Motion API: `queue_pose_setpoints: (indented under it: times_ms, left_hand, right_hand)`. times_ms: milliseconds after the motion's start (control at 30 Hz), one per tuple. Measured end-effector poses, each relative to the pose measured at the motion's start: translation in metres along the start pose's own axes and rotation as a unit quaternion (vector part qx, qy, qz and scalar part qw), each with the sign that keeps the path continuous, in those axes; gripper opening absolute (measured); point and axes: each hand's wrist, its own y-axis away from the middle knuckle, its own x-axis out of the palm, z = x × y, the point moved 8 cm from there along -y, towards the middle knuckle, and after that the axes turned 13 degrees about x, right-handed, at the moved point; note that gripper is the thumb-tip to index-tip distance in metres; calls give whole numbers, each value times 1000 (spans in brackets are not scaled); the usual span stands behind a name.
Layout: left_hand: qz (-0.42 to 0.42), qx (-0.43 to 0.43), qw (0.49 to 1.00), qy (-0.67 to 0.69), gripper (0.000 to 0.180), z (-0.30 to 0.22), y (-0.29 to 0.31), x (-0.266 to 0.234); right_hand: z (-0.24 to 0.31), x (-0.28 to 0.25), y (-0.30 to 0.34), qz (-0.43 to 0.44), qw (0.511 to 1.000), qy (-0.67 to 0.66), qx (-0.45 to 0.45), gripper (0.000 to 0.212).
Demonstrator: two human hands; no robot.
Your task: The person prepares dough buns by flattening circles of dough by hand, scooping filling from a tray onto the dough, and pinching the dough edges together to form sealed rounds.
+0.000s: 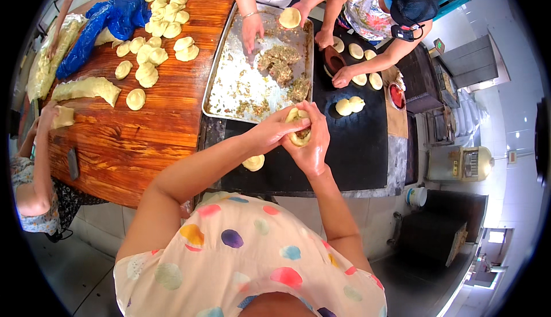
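While the left hand (274,133) and right hand (313,145) met above the black mat (361,145), both gripped one filled dough round (299,129), pinched between their fingertips.

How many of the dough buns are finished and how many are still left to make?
Done: two closed buns sit on the black mat. In hand: the left hand and right hand pinch a filled dough round shut, its filling showing. Left: many flat dough rounds wait on the wooden table, one on the mat, and filling remains in the metal tray.
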Motion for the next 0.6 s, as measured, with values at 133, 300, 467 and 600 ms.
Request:
queue_pose_setpoints:
  times_ms: [133,300,467,600]
  left_hand:
    - [83,-33,971,-224,50,-7,-6,2]
    - [83,65,929,-356,60,-33,-6,11]
    - [39,95,905,-413,74,-38,-8,9]
    - [65,28,953,-294,84,-44,-7,15]
  right_hand:
    - [11,-5,-2,-32,999,-7,-28,61]
    - [-21,-8,4,-78,946,-241,202,37]
    - [-6,-5,-10,-28,981,-163,102,50]
    - [21,-11,-16,-12,990,-132,50,54]
